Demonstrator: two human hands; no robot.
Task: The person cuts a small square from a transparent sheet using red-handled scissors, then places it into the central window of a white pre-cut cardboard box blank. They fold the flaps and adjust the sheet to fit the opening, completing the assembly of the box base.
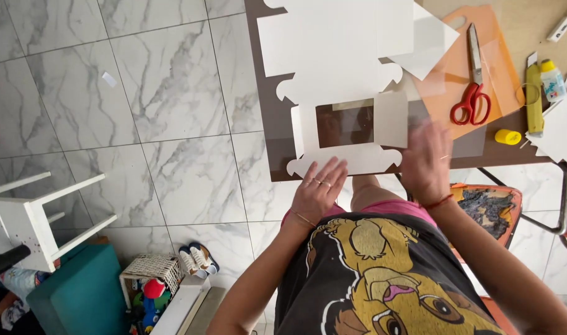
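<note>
Cardboard cutout (pixel 342 80) top cropped; left hand (pixel 317 192) flat, right hand (pixel 426 158) blurred.

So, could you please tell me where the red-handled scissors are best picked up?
Probably by the red loops of the scissors. They lie flat on the orange cutting mat, closed blades pointing away, handles toward the table's near edge, so the right hand could come from that side.

Red-handled scissors (pixel 471 99) lie on an orange mat (pixel 488 59), seemingly near a glue bottle (pixel 552 80).
</note>
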